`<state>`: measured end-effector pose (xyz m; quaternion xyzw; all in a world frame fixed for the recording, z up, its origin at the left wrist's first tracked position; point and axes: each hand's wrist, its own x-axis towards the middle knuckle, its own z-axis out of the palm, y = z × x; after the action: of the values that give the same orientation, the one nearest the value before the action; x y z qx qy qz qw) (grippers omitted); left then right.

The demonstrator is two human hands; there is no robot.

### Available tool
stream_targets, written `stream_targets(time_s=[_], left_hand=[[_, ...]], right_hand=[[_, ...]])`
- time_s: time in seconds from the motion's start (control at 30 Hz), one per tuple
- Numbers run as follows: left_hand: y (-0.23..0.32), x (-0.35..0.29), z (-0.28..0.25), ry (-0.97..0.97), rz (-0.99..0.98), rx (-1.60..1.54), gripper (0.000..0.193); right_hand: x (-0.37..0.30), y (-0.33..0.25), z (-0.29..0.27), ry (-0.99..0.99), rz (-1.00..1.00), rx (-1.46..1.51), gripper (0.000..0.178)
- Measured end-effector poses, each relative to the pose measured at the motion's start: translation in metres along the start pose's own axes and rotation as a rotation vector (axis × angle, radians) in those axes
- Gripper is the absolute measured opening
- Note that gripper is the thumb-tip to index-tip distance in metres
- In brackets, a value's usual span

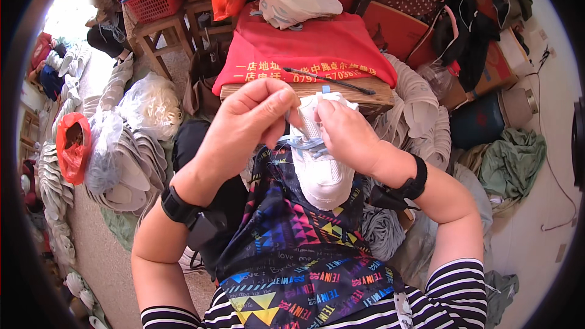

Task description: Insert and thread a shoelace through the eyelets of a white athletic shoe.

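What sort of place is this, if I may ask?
Probably a small shoe workshop: there are a white shoe with blue-grey laces, stacks of pale shoe parts on the floor, and a bundle of grey cord.

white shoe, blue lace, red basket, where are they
White shoe (324, 175), head view, on its front upper.
Blue lace (309, 145), head view, on its crossing strands.
Red basket (156, 5), head view, on its side wall.

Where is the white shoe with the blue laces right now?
In the head view, the white shoe is just right of the middle, partly covered by the right grip, its toe pointing toward the colourful apron, its other end by the wooden bench.
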<state>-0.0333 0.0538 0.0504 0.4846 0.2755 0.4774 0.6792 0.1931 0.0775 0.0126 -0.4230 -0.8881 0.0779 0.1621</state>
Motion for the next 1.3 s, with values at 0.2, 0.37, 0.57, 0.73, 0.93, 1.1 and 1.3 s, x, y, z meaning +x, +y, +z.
stream_targets(time_s=[0.2, 0.37, 0.57, 0.73, 0.93, 1.1, 1.3], left_hand=[[-0.037, -0.002, -0.006, 0.193, -0.053, 0.072, 0.014], [-0.055, -0.004, -0.016, 0.281, -0.024, 0.183, 0.015], [-0.069, -0.007, -0.008, 0.203, 0.413, 0.938, 0.012], [-0.075, 0.002, 0.004, 0.188, 0.436, 1.035, 0.010], [-0.080, -0.005, -0.004, 0.265, 0.279, 1.021, 0.009], [-0.079, -0.007, -0.004, 0.262, 0.259, 0.985, 0.008], [-0.086, 0.003, 0.008, 0.299, 0.365, 1.051, 0.011]], right_hand=[[0.007, -0.009, -0.012, -0.007, -0.085, -0.141, 0.017], [0.011, -0.020, -0.009, -0.151, -0.016, -0.220, 0.015], [0.043, -0.006, -0.020, 0.194, 0.002, 0.406, 0.013], [0.079, -0.049, -0.070, 0.443, -0.187, 0.405, 0.017], [0.044, 0.007, -0.036, -0.123, -0.073, 0.068, 0.016], [0.014, 0.002, -0.009, -0.181, -0.017, 0.011, 0.016], [0.041, -0.002, -0.024, 0.152, -0.053, 0.401, 0.013]])
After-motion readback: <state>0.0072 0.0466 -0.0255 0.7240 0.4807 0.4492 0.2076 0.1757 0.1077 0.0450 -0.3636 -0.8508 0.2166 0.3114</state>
